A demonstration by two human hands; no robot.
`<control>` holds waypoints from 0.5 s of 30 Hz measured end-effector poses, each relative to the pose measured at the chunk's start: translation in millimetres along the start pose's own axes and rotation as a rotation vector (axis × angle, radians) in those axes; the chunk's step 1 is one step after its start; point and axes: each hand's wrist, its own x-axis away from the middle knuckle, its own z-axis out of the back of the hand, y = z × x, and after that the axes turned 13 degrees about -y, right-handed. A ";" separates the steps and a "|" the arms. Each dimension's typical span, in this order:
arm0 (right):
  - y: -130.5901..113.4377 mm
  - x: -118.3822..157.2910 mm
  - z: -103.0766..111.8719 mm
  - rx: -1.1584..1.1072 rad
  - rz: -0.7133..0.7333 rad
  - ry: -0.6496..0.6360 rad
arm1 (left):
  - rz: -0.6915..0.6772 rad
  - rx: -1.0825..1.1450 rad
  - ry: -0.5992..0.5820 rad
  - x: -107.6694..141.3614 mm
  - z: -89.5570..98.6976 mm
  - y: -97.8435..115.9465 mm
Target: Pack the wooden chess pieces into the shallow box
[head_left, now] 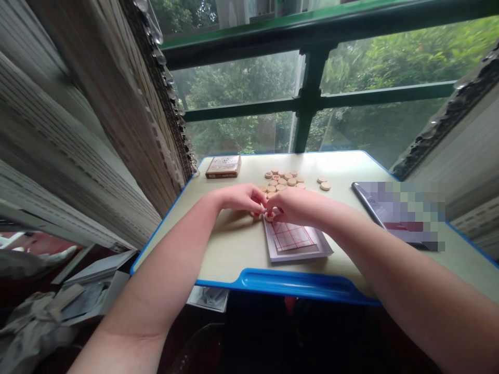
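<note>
The left hand [242, 196] and the right hand [295, 205] are close together over the table [230, 244], backs up, with their fingers curled in toward each other. At the right hand's fingertips is a round wooden xiangqi piece with red marking [268, 216], by the far left corner of a shallow white box tray [300, 258]; whether the fingers grip it or only touch it cannot be told. Another red-marked disc [255, 214] lies under the left hand's fingertips, and its hold is likewise unclear. The tray sits just below the right hand, nearer the person, with a folded sheet printed with a red grid [294, 238] inside it. Just beyond both hands is a loose cluster of pale wooden xiangqi pieces [291, 182], a few showing red characters, partly hidden by the fingers. Two more discs [325, 185] lie apart from the cluster, beyond and to the right of the right hand. A flat brown box with a pale printed top [223, 167] rests beyond the left hand, to its left. Well to the right of the right hand, partly pixelated, lies a dark-edged flat object [390, 210].
</note>
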 end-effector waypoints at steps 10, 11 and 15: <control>-3.3 0.5 -1.2 0.016 -0.010 -0.009 | -0.001 -0.007 0.000 -1.1 -0.7 -0.3; -3.1 0.4 -1.3 0.012 -0.008 -0.014 | -0.004 -0.017 -0.001 -0.9 -0.3 -0.4; -0.1 1.1 -0.7 -0.023 0.017 -0.027 | -0.016 -0.067 -0.007 0.0 1.2 0.0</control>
